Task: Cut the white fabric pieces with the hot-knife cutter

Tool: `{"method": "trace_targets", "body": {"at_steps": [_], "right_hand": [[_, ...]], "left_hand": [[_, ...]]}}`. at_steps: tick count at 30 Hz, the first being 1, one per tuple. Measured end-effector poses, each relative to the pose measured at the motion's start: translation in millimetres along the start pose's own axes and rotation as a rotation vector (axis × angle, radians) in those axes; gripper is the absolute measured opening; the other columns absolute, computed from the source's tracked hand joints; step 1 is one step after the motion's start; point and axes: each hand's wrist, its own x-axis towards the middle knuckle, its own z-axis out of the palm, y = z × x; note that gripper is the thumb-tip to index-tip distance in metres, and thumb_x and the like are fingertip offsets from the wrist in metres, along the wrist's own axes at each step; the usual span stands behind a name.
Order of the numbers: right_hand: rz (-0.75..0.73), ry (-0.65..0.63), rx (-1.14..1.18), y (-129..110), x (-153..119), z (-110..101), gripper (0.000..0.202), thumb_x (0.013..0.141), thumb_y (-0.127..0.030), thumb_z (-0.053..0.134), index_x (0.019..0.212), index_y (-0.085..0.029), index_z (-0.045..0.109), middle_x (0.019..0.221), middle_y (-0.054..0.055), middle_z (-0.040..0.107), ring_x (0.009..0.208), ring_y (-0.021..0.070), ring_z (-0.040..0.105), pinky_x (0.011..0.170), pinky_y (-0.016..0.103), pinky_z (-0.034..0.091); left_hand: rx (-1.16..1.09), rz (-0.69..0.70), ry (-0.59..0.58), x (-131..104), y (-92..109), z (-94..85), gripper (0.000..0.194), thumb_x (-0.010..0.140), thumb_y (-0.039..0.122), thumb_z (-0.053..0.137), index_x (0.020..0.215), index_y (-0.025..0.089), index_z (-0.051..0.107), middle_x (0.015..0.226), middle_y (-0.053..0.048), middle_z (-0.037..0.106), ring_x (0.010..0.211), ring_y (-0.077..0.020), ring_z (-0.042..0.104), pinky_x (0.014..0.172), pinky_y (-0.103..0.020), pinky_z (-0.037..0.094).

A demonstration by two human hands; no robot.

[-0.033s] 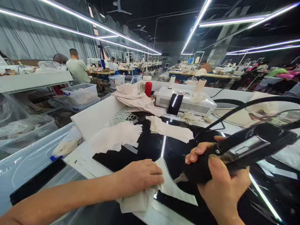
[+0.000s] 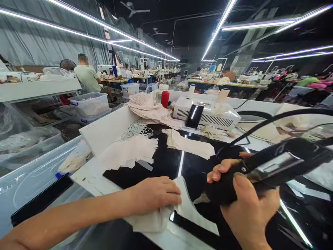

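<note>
My left hand point(image 2: 153, 192) lies flat, palm down, on a white fabric piece point(image 2: 189, 211) spread over the glossy black work surface point(image 2: 166, 163). My right hand point(image 2: 247, 208) grips a black corded hand tool point(image 2: 275, 163). The tool's rounded front end rests low at the fabric's edge, just right of my left fingertips. The tool tip itself is hidden under the tool body. Its black cord point(image 2: 260, 126) arcs up and off to the right.
More white fabric pieces point(image 2: 130, 151) lie behind my hands, with a folded piece point(image 2: 188, 142) beside them. A white vented box point(image 2: 208, 114) with a dark phone point(image 2: 194, 116) leaning on it and a red bottle point(image 2: 164, 99) stand at the back. A clear plastic bin point(image 2: 31, 173) is on the left, where a person in a green shirt point(image 2: 87, 78) sits far off.
The tool and my right hand have shifted slightly right and down. The fabric under my left hand has slid a little; my left hand stays pressed on it.
</note>
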Motion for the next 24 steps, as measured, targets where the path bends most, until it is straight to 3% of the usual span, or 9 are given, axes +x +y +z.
{"method": "trace_targets", "body": {"at_steps": [3,6,13,17,24], "right_hand": [[-0.004,-0.007,-0.004,-2.0,-2.2,-5.7,0.046,0.074,-0.032,0.094,0.112,-0.025,0.068,0.072,-0.004,0.072,0.053,0.0186,0.063,0.048,0.032,0.062],[-0.018,-0.041,-0.012,-4.7,-5.4,-10.4,0.046,0.076,-0.034,0.096,0.112,-0.025,0.069,0.072,-0.003,0.072,0.053,0.019,0.063,0.047,0.033,0.063],[-0.034,-0.047,-0.049,-9.9,-5.7,-15.3,0.051,0.074,-0.042,0.102,0.111,-0.025,0.07,0.07,-0.003,0.072,0.052,0.0198,0.063,0.045,0.034,0.063],[-0.027,-0.01,-0.076,-8.3,-1.2,-18.8,0.051,0.07,-0.038,0.101,0.108,-0.025,0.07,0.07,-0.002,0.072,0.054,0.0209,0.064,0.045,0.035,0.064],[0.057,0.019,-0.127,-9.6,-5.6,-27.4,0.052,0.069,-0.035,0.099,0.112,-0.029,0.071,0.074,-0.002,0.071,0.06,0.0239,0.065,0.051,0.041,0.066]], "left_hand": [[-0.051,0.036,-0.049,1.3,-14.3,-7.1,0.024,0.112,0.003,0.058,0.127,0.015,0.073,0.136,-0.008,0.079,0.129,-0.0238,0.073,0.12,-0.035,0.052],[-0.072,-0.03,-0.054,10.1,-21.8,-7.5,0.03,0.108,-0.001,0.059,0.129,0.014,0.073,0.139,-0.008,0.078,0.13,-0.0228,0.073,0.114,-0.031,0.057],[0.043,-0.154,0.014,34.0,-30.8,16.1,0.028,0.105,-0.003,0.061,0.124,0.012,0.073,0.131,-0.011,0.078,0.122,-0.0219,0.075,0.107,-0.03,0.062],[0.097,-0.166,0.021,31.6,-32.9,22.3,0.021,0.106,0.0,0.062,0.119,0.012,0.073,0.124,-0.011,0.077,0.116,-0.0229,0.076,0.105,-0.032,0.063],[0.126,-0.129,0.022,21.0,-29.8,14.7,0.019,0.105,-0.001,0.063,0.117,0.012,0.072,0.121,-0.01,0.077,0.115,-0.0221,0.075,0.1,-0.03,0.065]]}}
